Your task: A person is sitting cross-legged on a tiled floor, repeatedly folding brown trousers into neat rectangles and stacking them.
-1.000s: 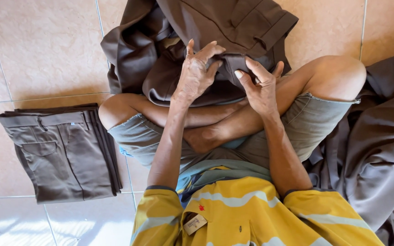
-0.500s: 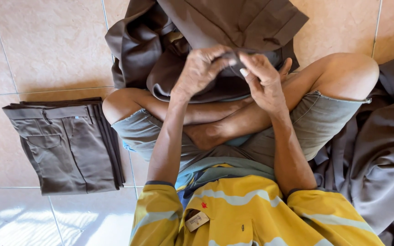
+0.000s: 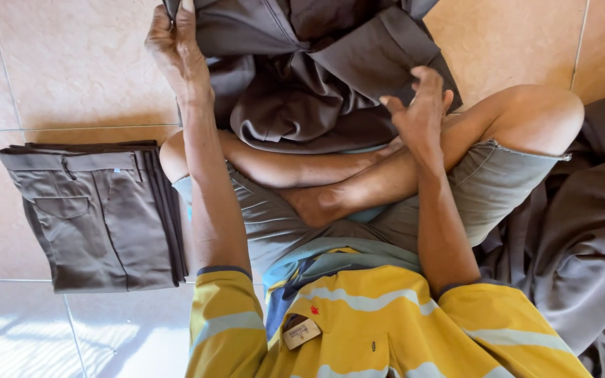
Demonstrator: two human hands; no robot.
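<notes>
Head view: folded trousers (image 3: pixel 96 217) stacked on floor tiles (image 3: pixel 71 70) at left, loose grey cloth (image 3: pixel 582 231) at right. Brown trousers (image 3: pixel 316 63) bunched over crossed legs, long axis probably running away from the person, top cut off. Left hand (image 3: pixel 176 42) pinches their edge; right hand (image 3: pixel 421 112) fingers spread, touching fabric.

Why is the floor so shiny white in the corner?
Head view: sunlight glare whitens the floor tiles at bottom left; the folded trousers look sharp with a soft shadow edge; the right hand is slightly blurred.
</notes>
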